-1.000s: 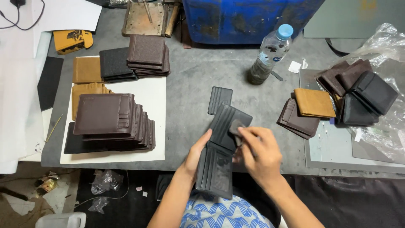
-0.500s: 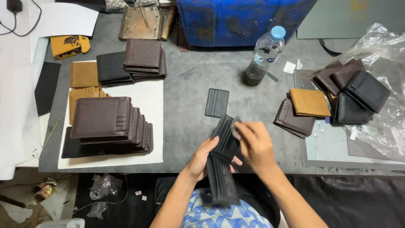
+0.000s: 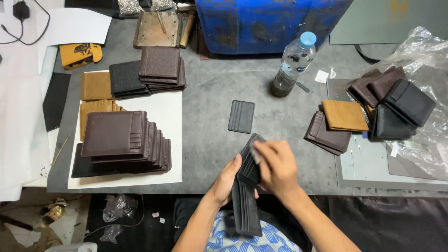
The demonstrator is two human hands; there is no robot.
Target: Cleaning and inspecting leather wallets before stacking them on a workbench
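"What was the person holding?"

"A black wallet (image 3: 246,196), opened up. It hung down over the edge of the grey table (image 3: 210,93), right in front of the person's body. The left hand (image 3: 227,179) gripped it from the side, fingers wrapped on the edge. The right hand (image 3: 276,168) was closed on the top part, and I think there was a small pale thing under the fingers, but it was too blurry to tell."

"Did something change?"

"Yes. A moment before, the wallet was up over the table and lay flatter. Then it got pulled closer and hung down long. The right hand slid onto the top of it."

"And the little black card piece (image 3: 241,116)?"

"It stayed on the table, just past the hands. Nobody touched it."

"What else was there?"

"A big pile of brown wallets (image 3: 123,140) on white paper to the left, a water bottle (image 3: 291,65) behind, and more wallets (image 3: 373,112) on the right"
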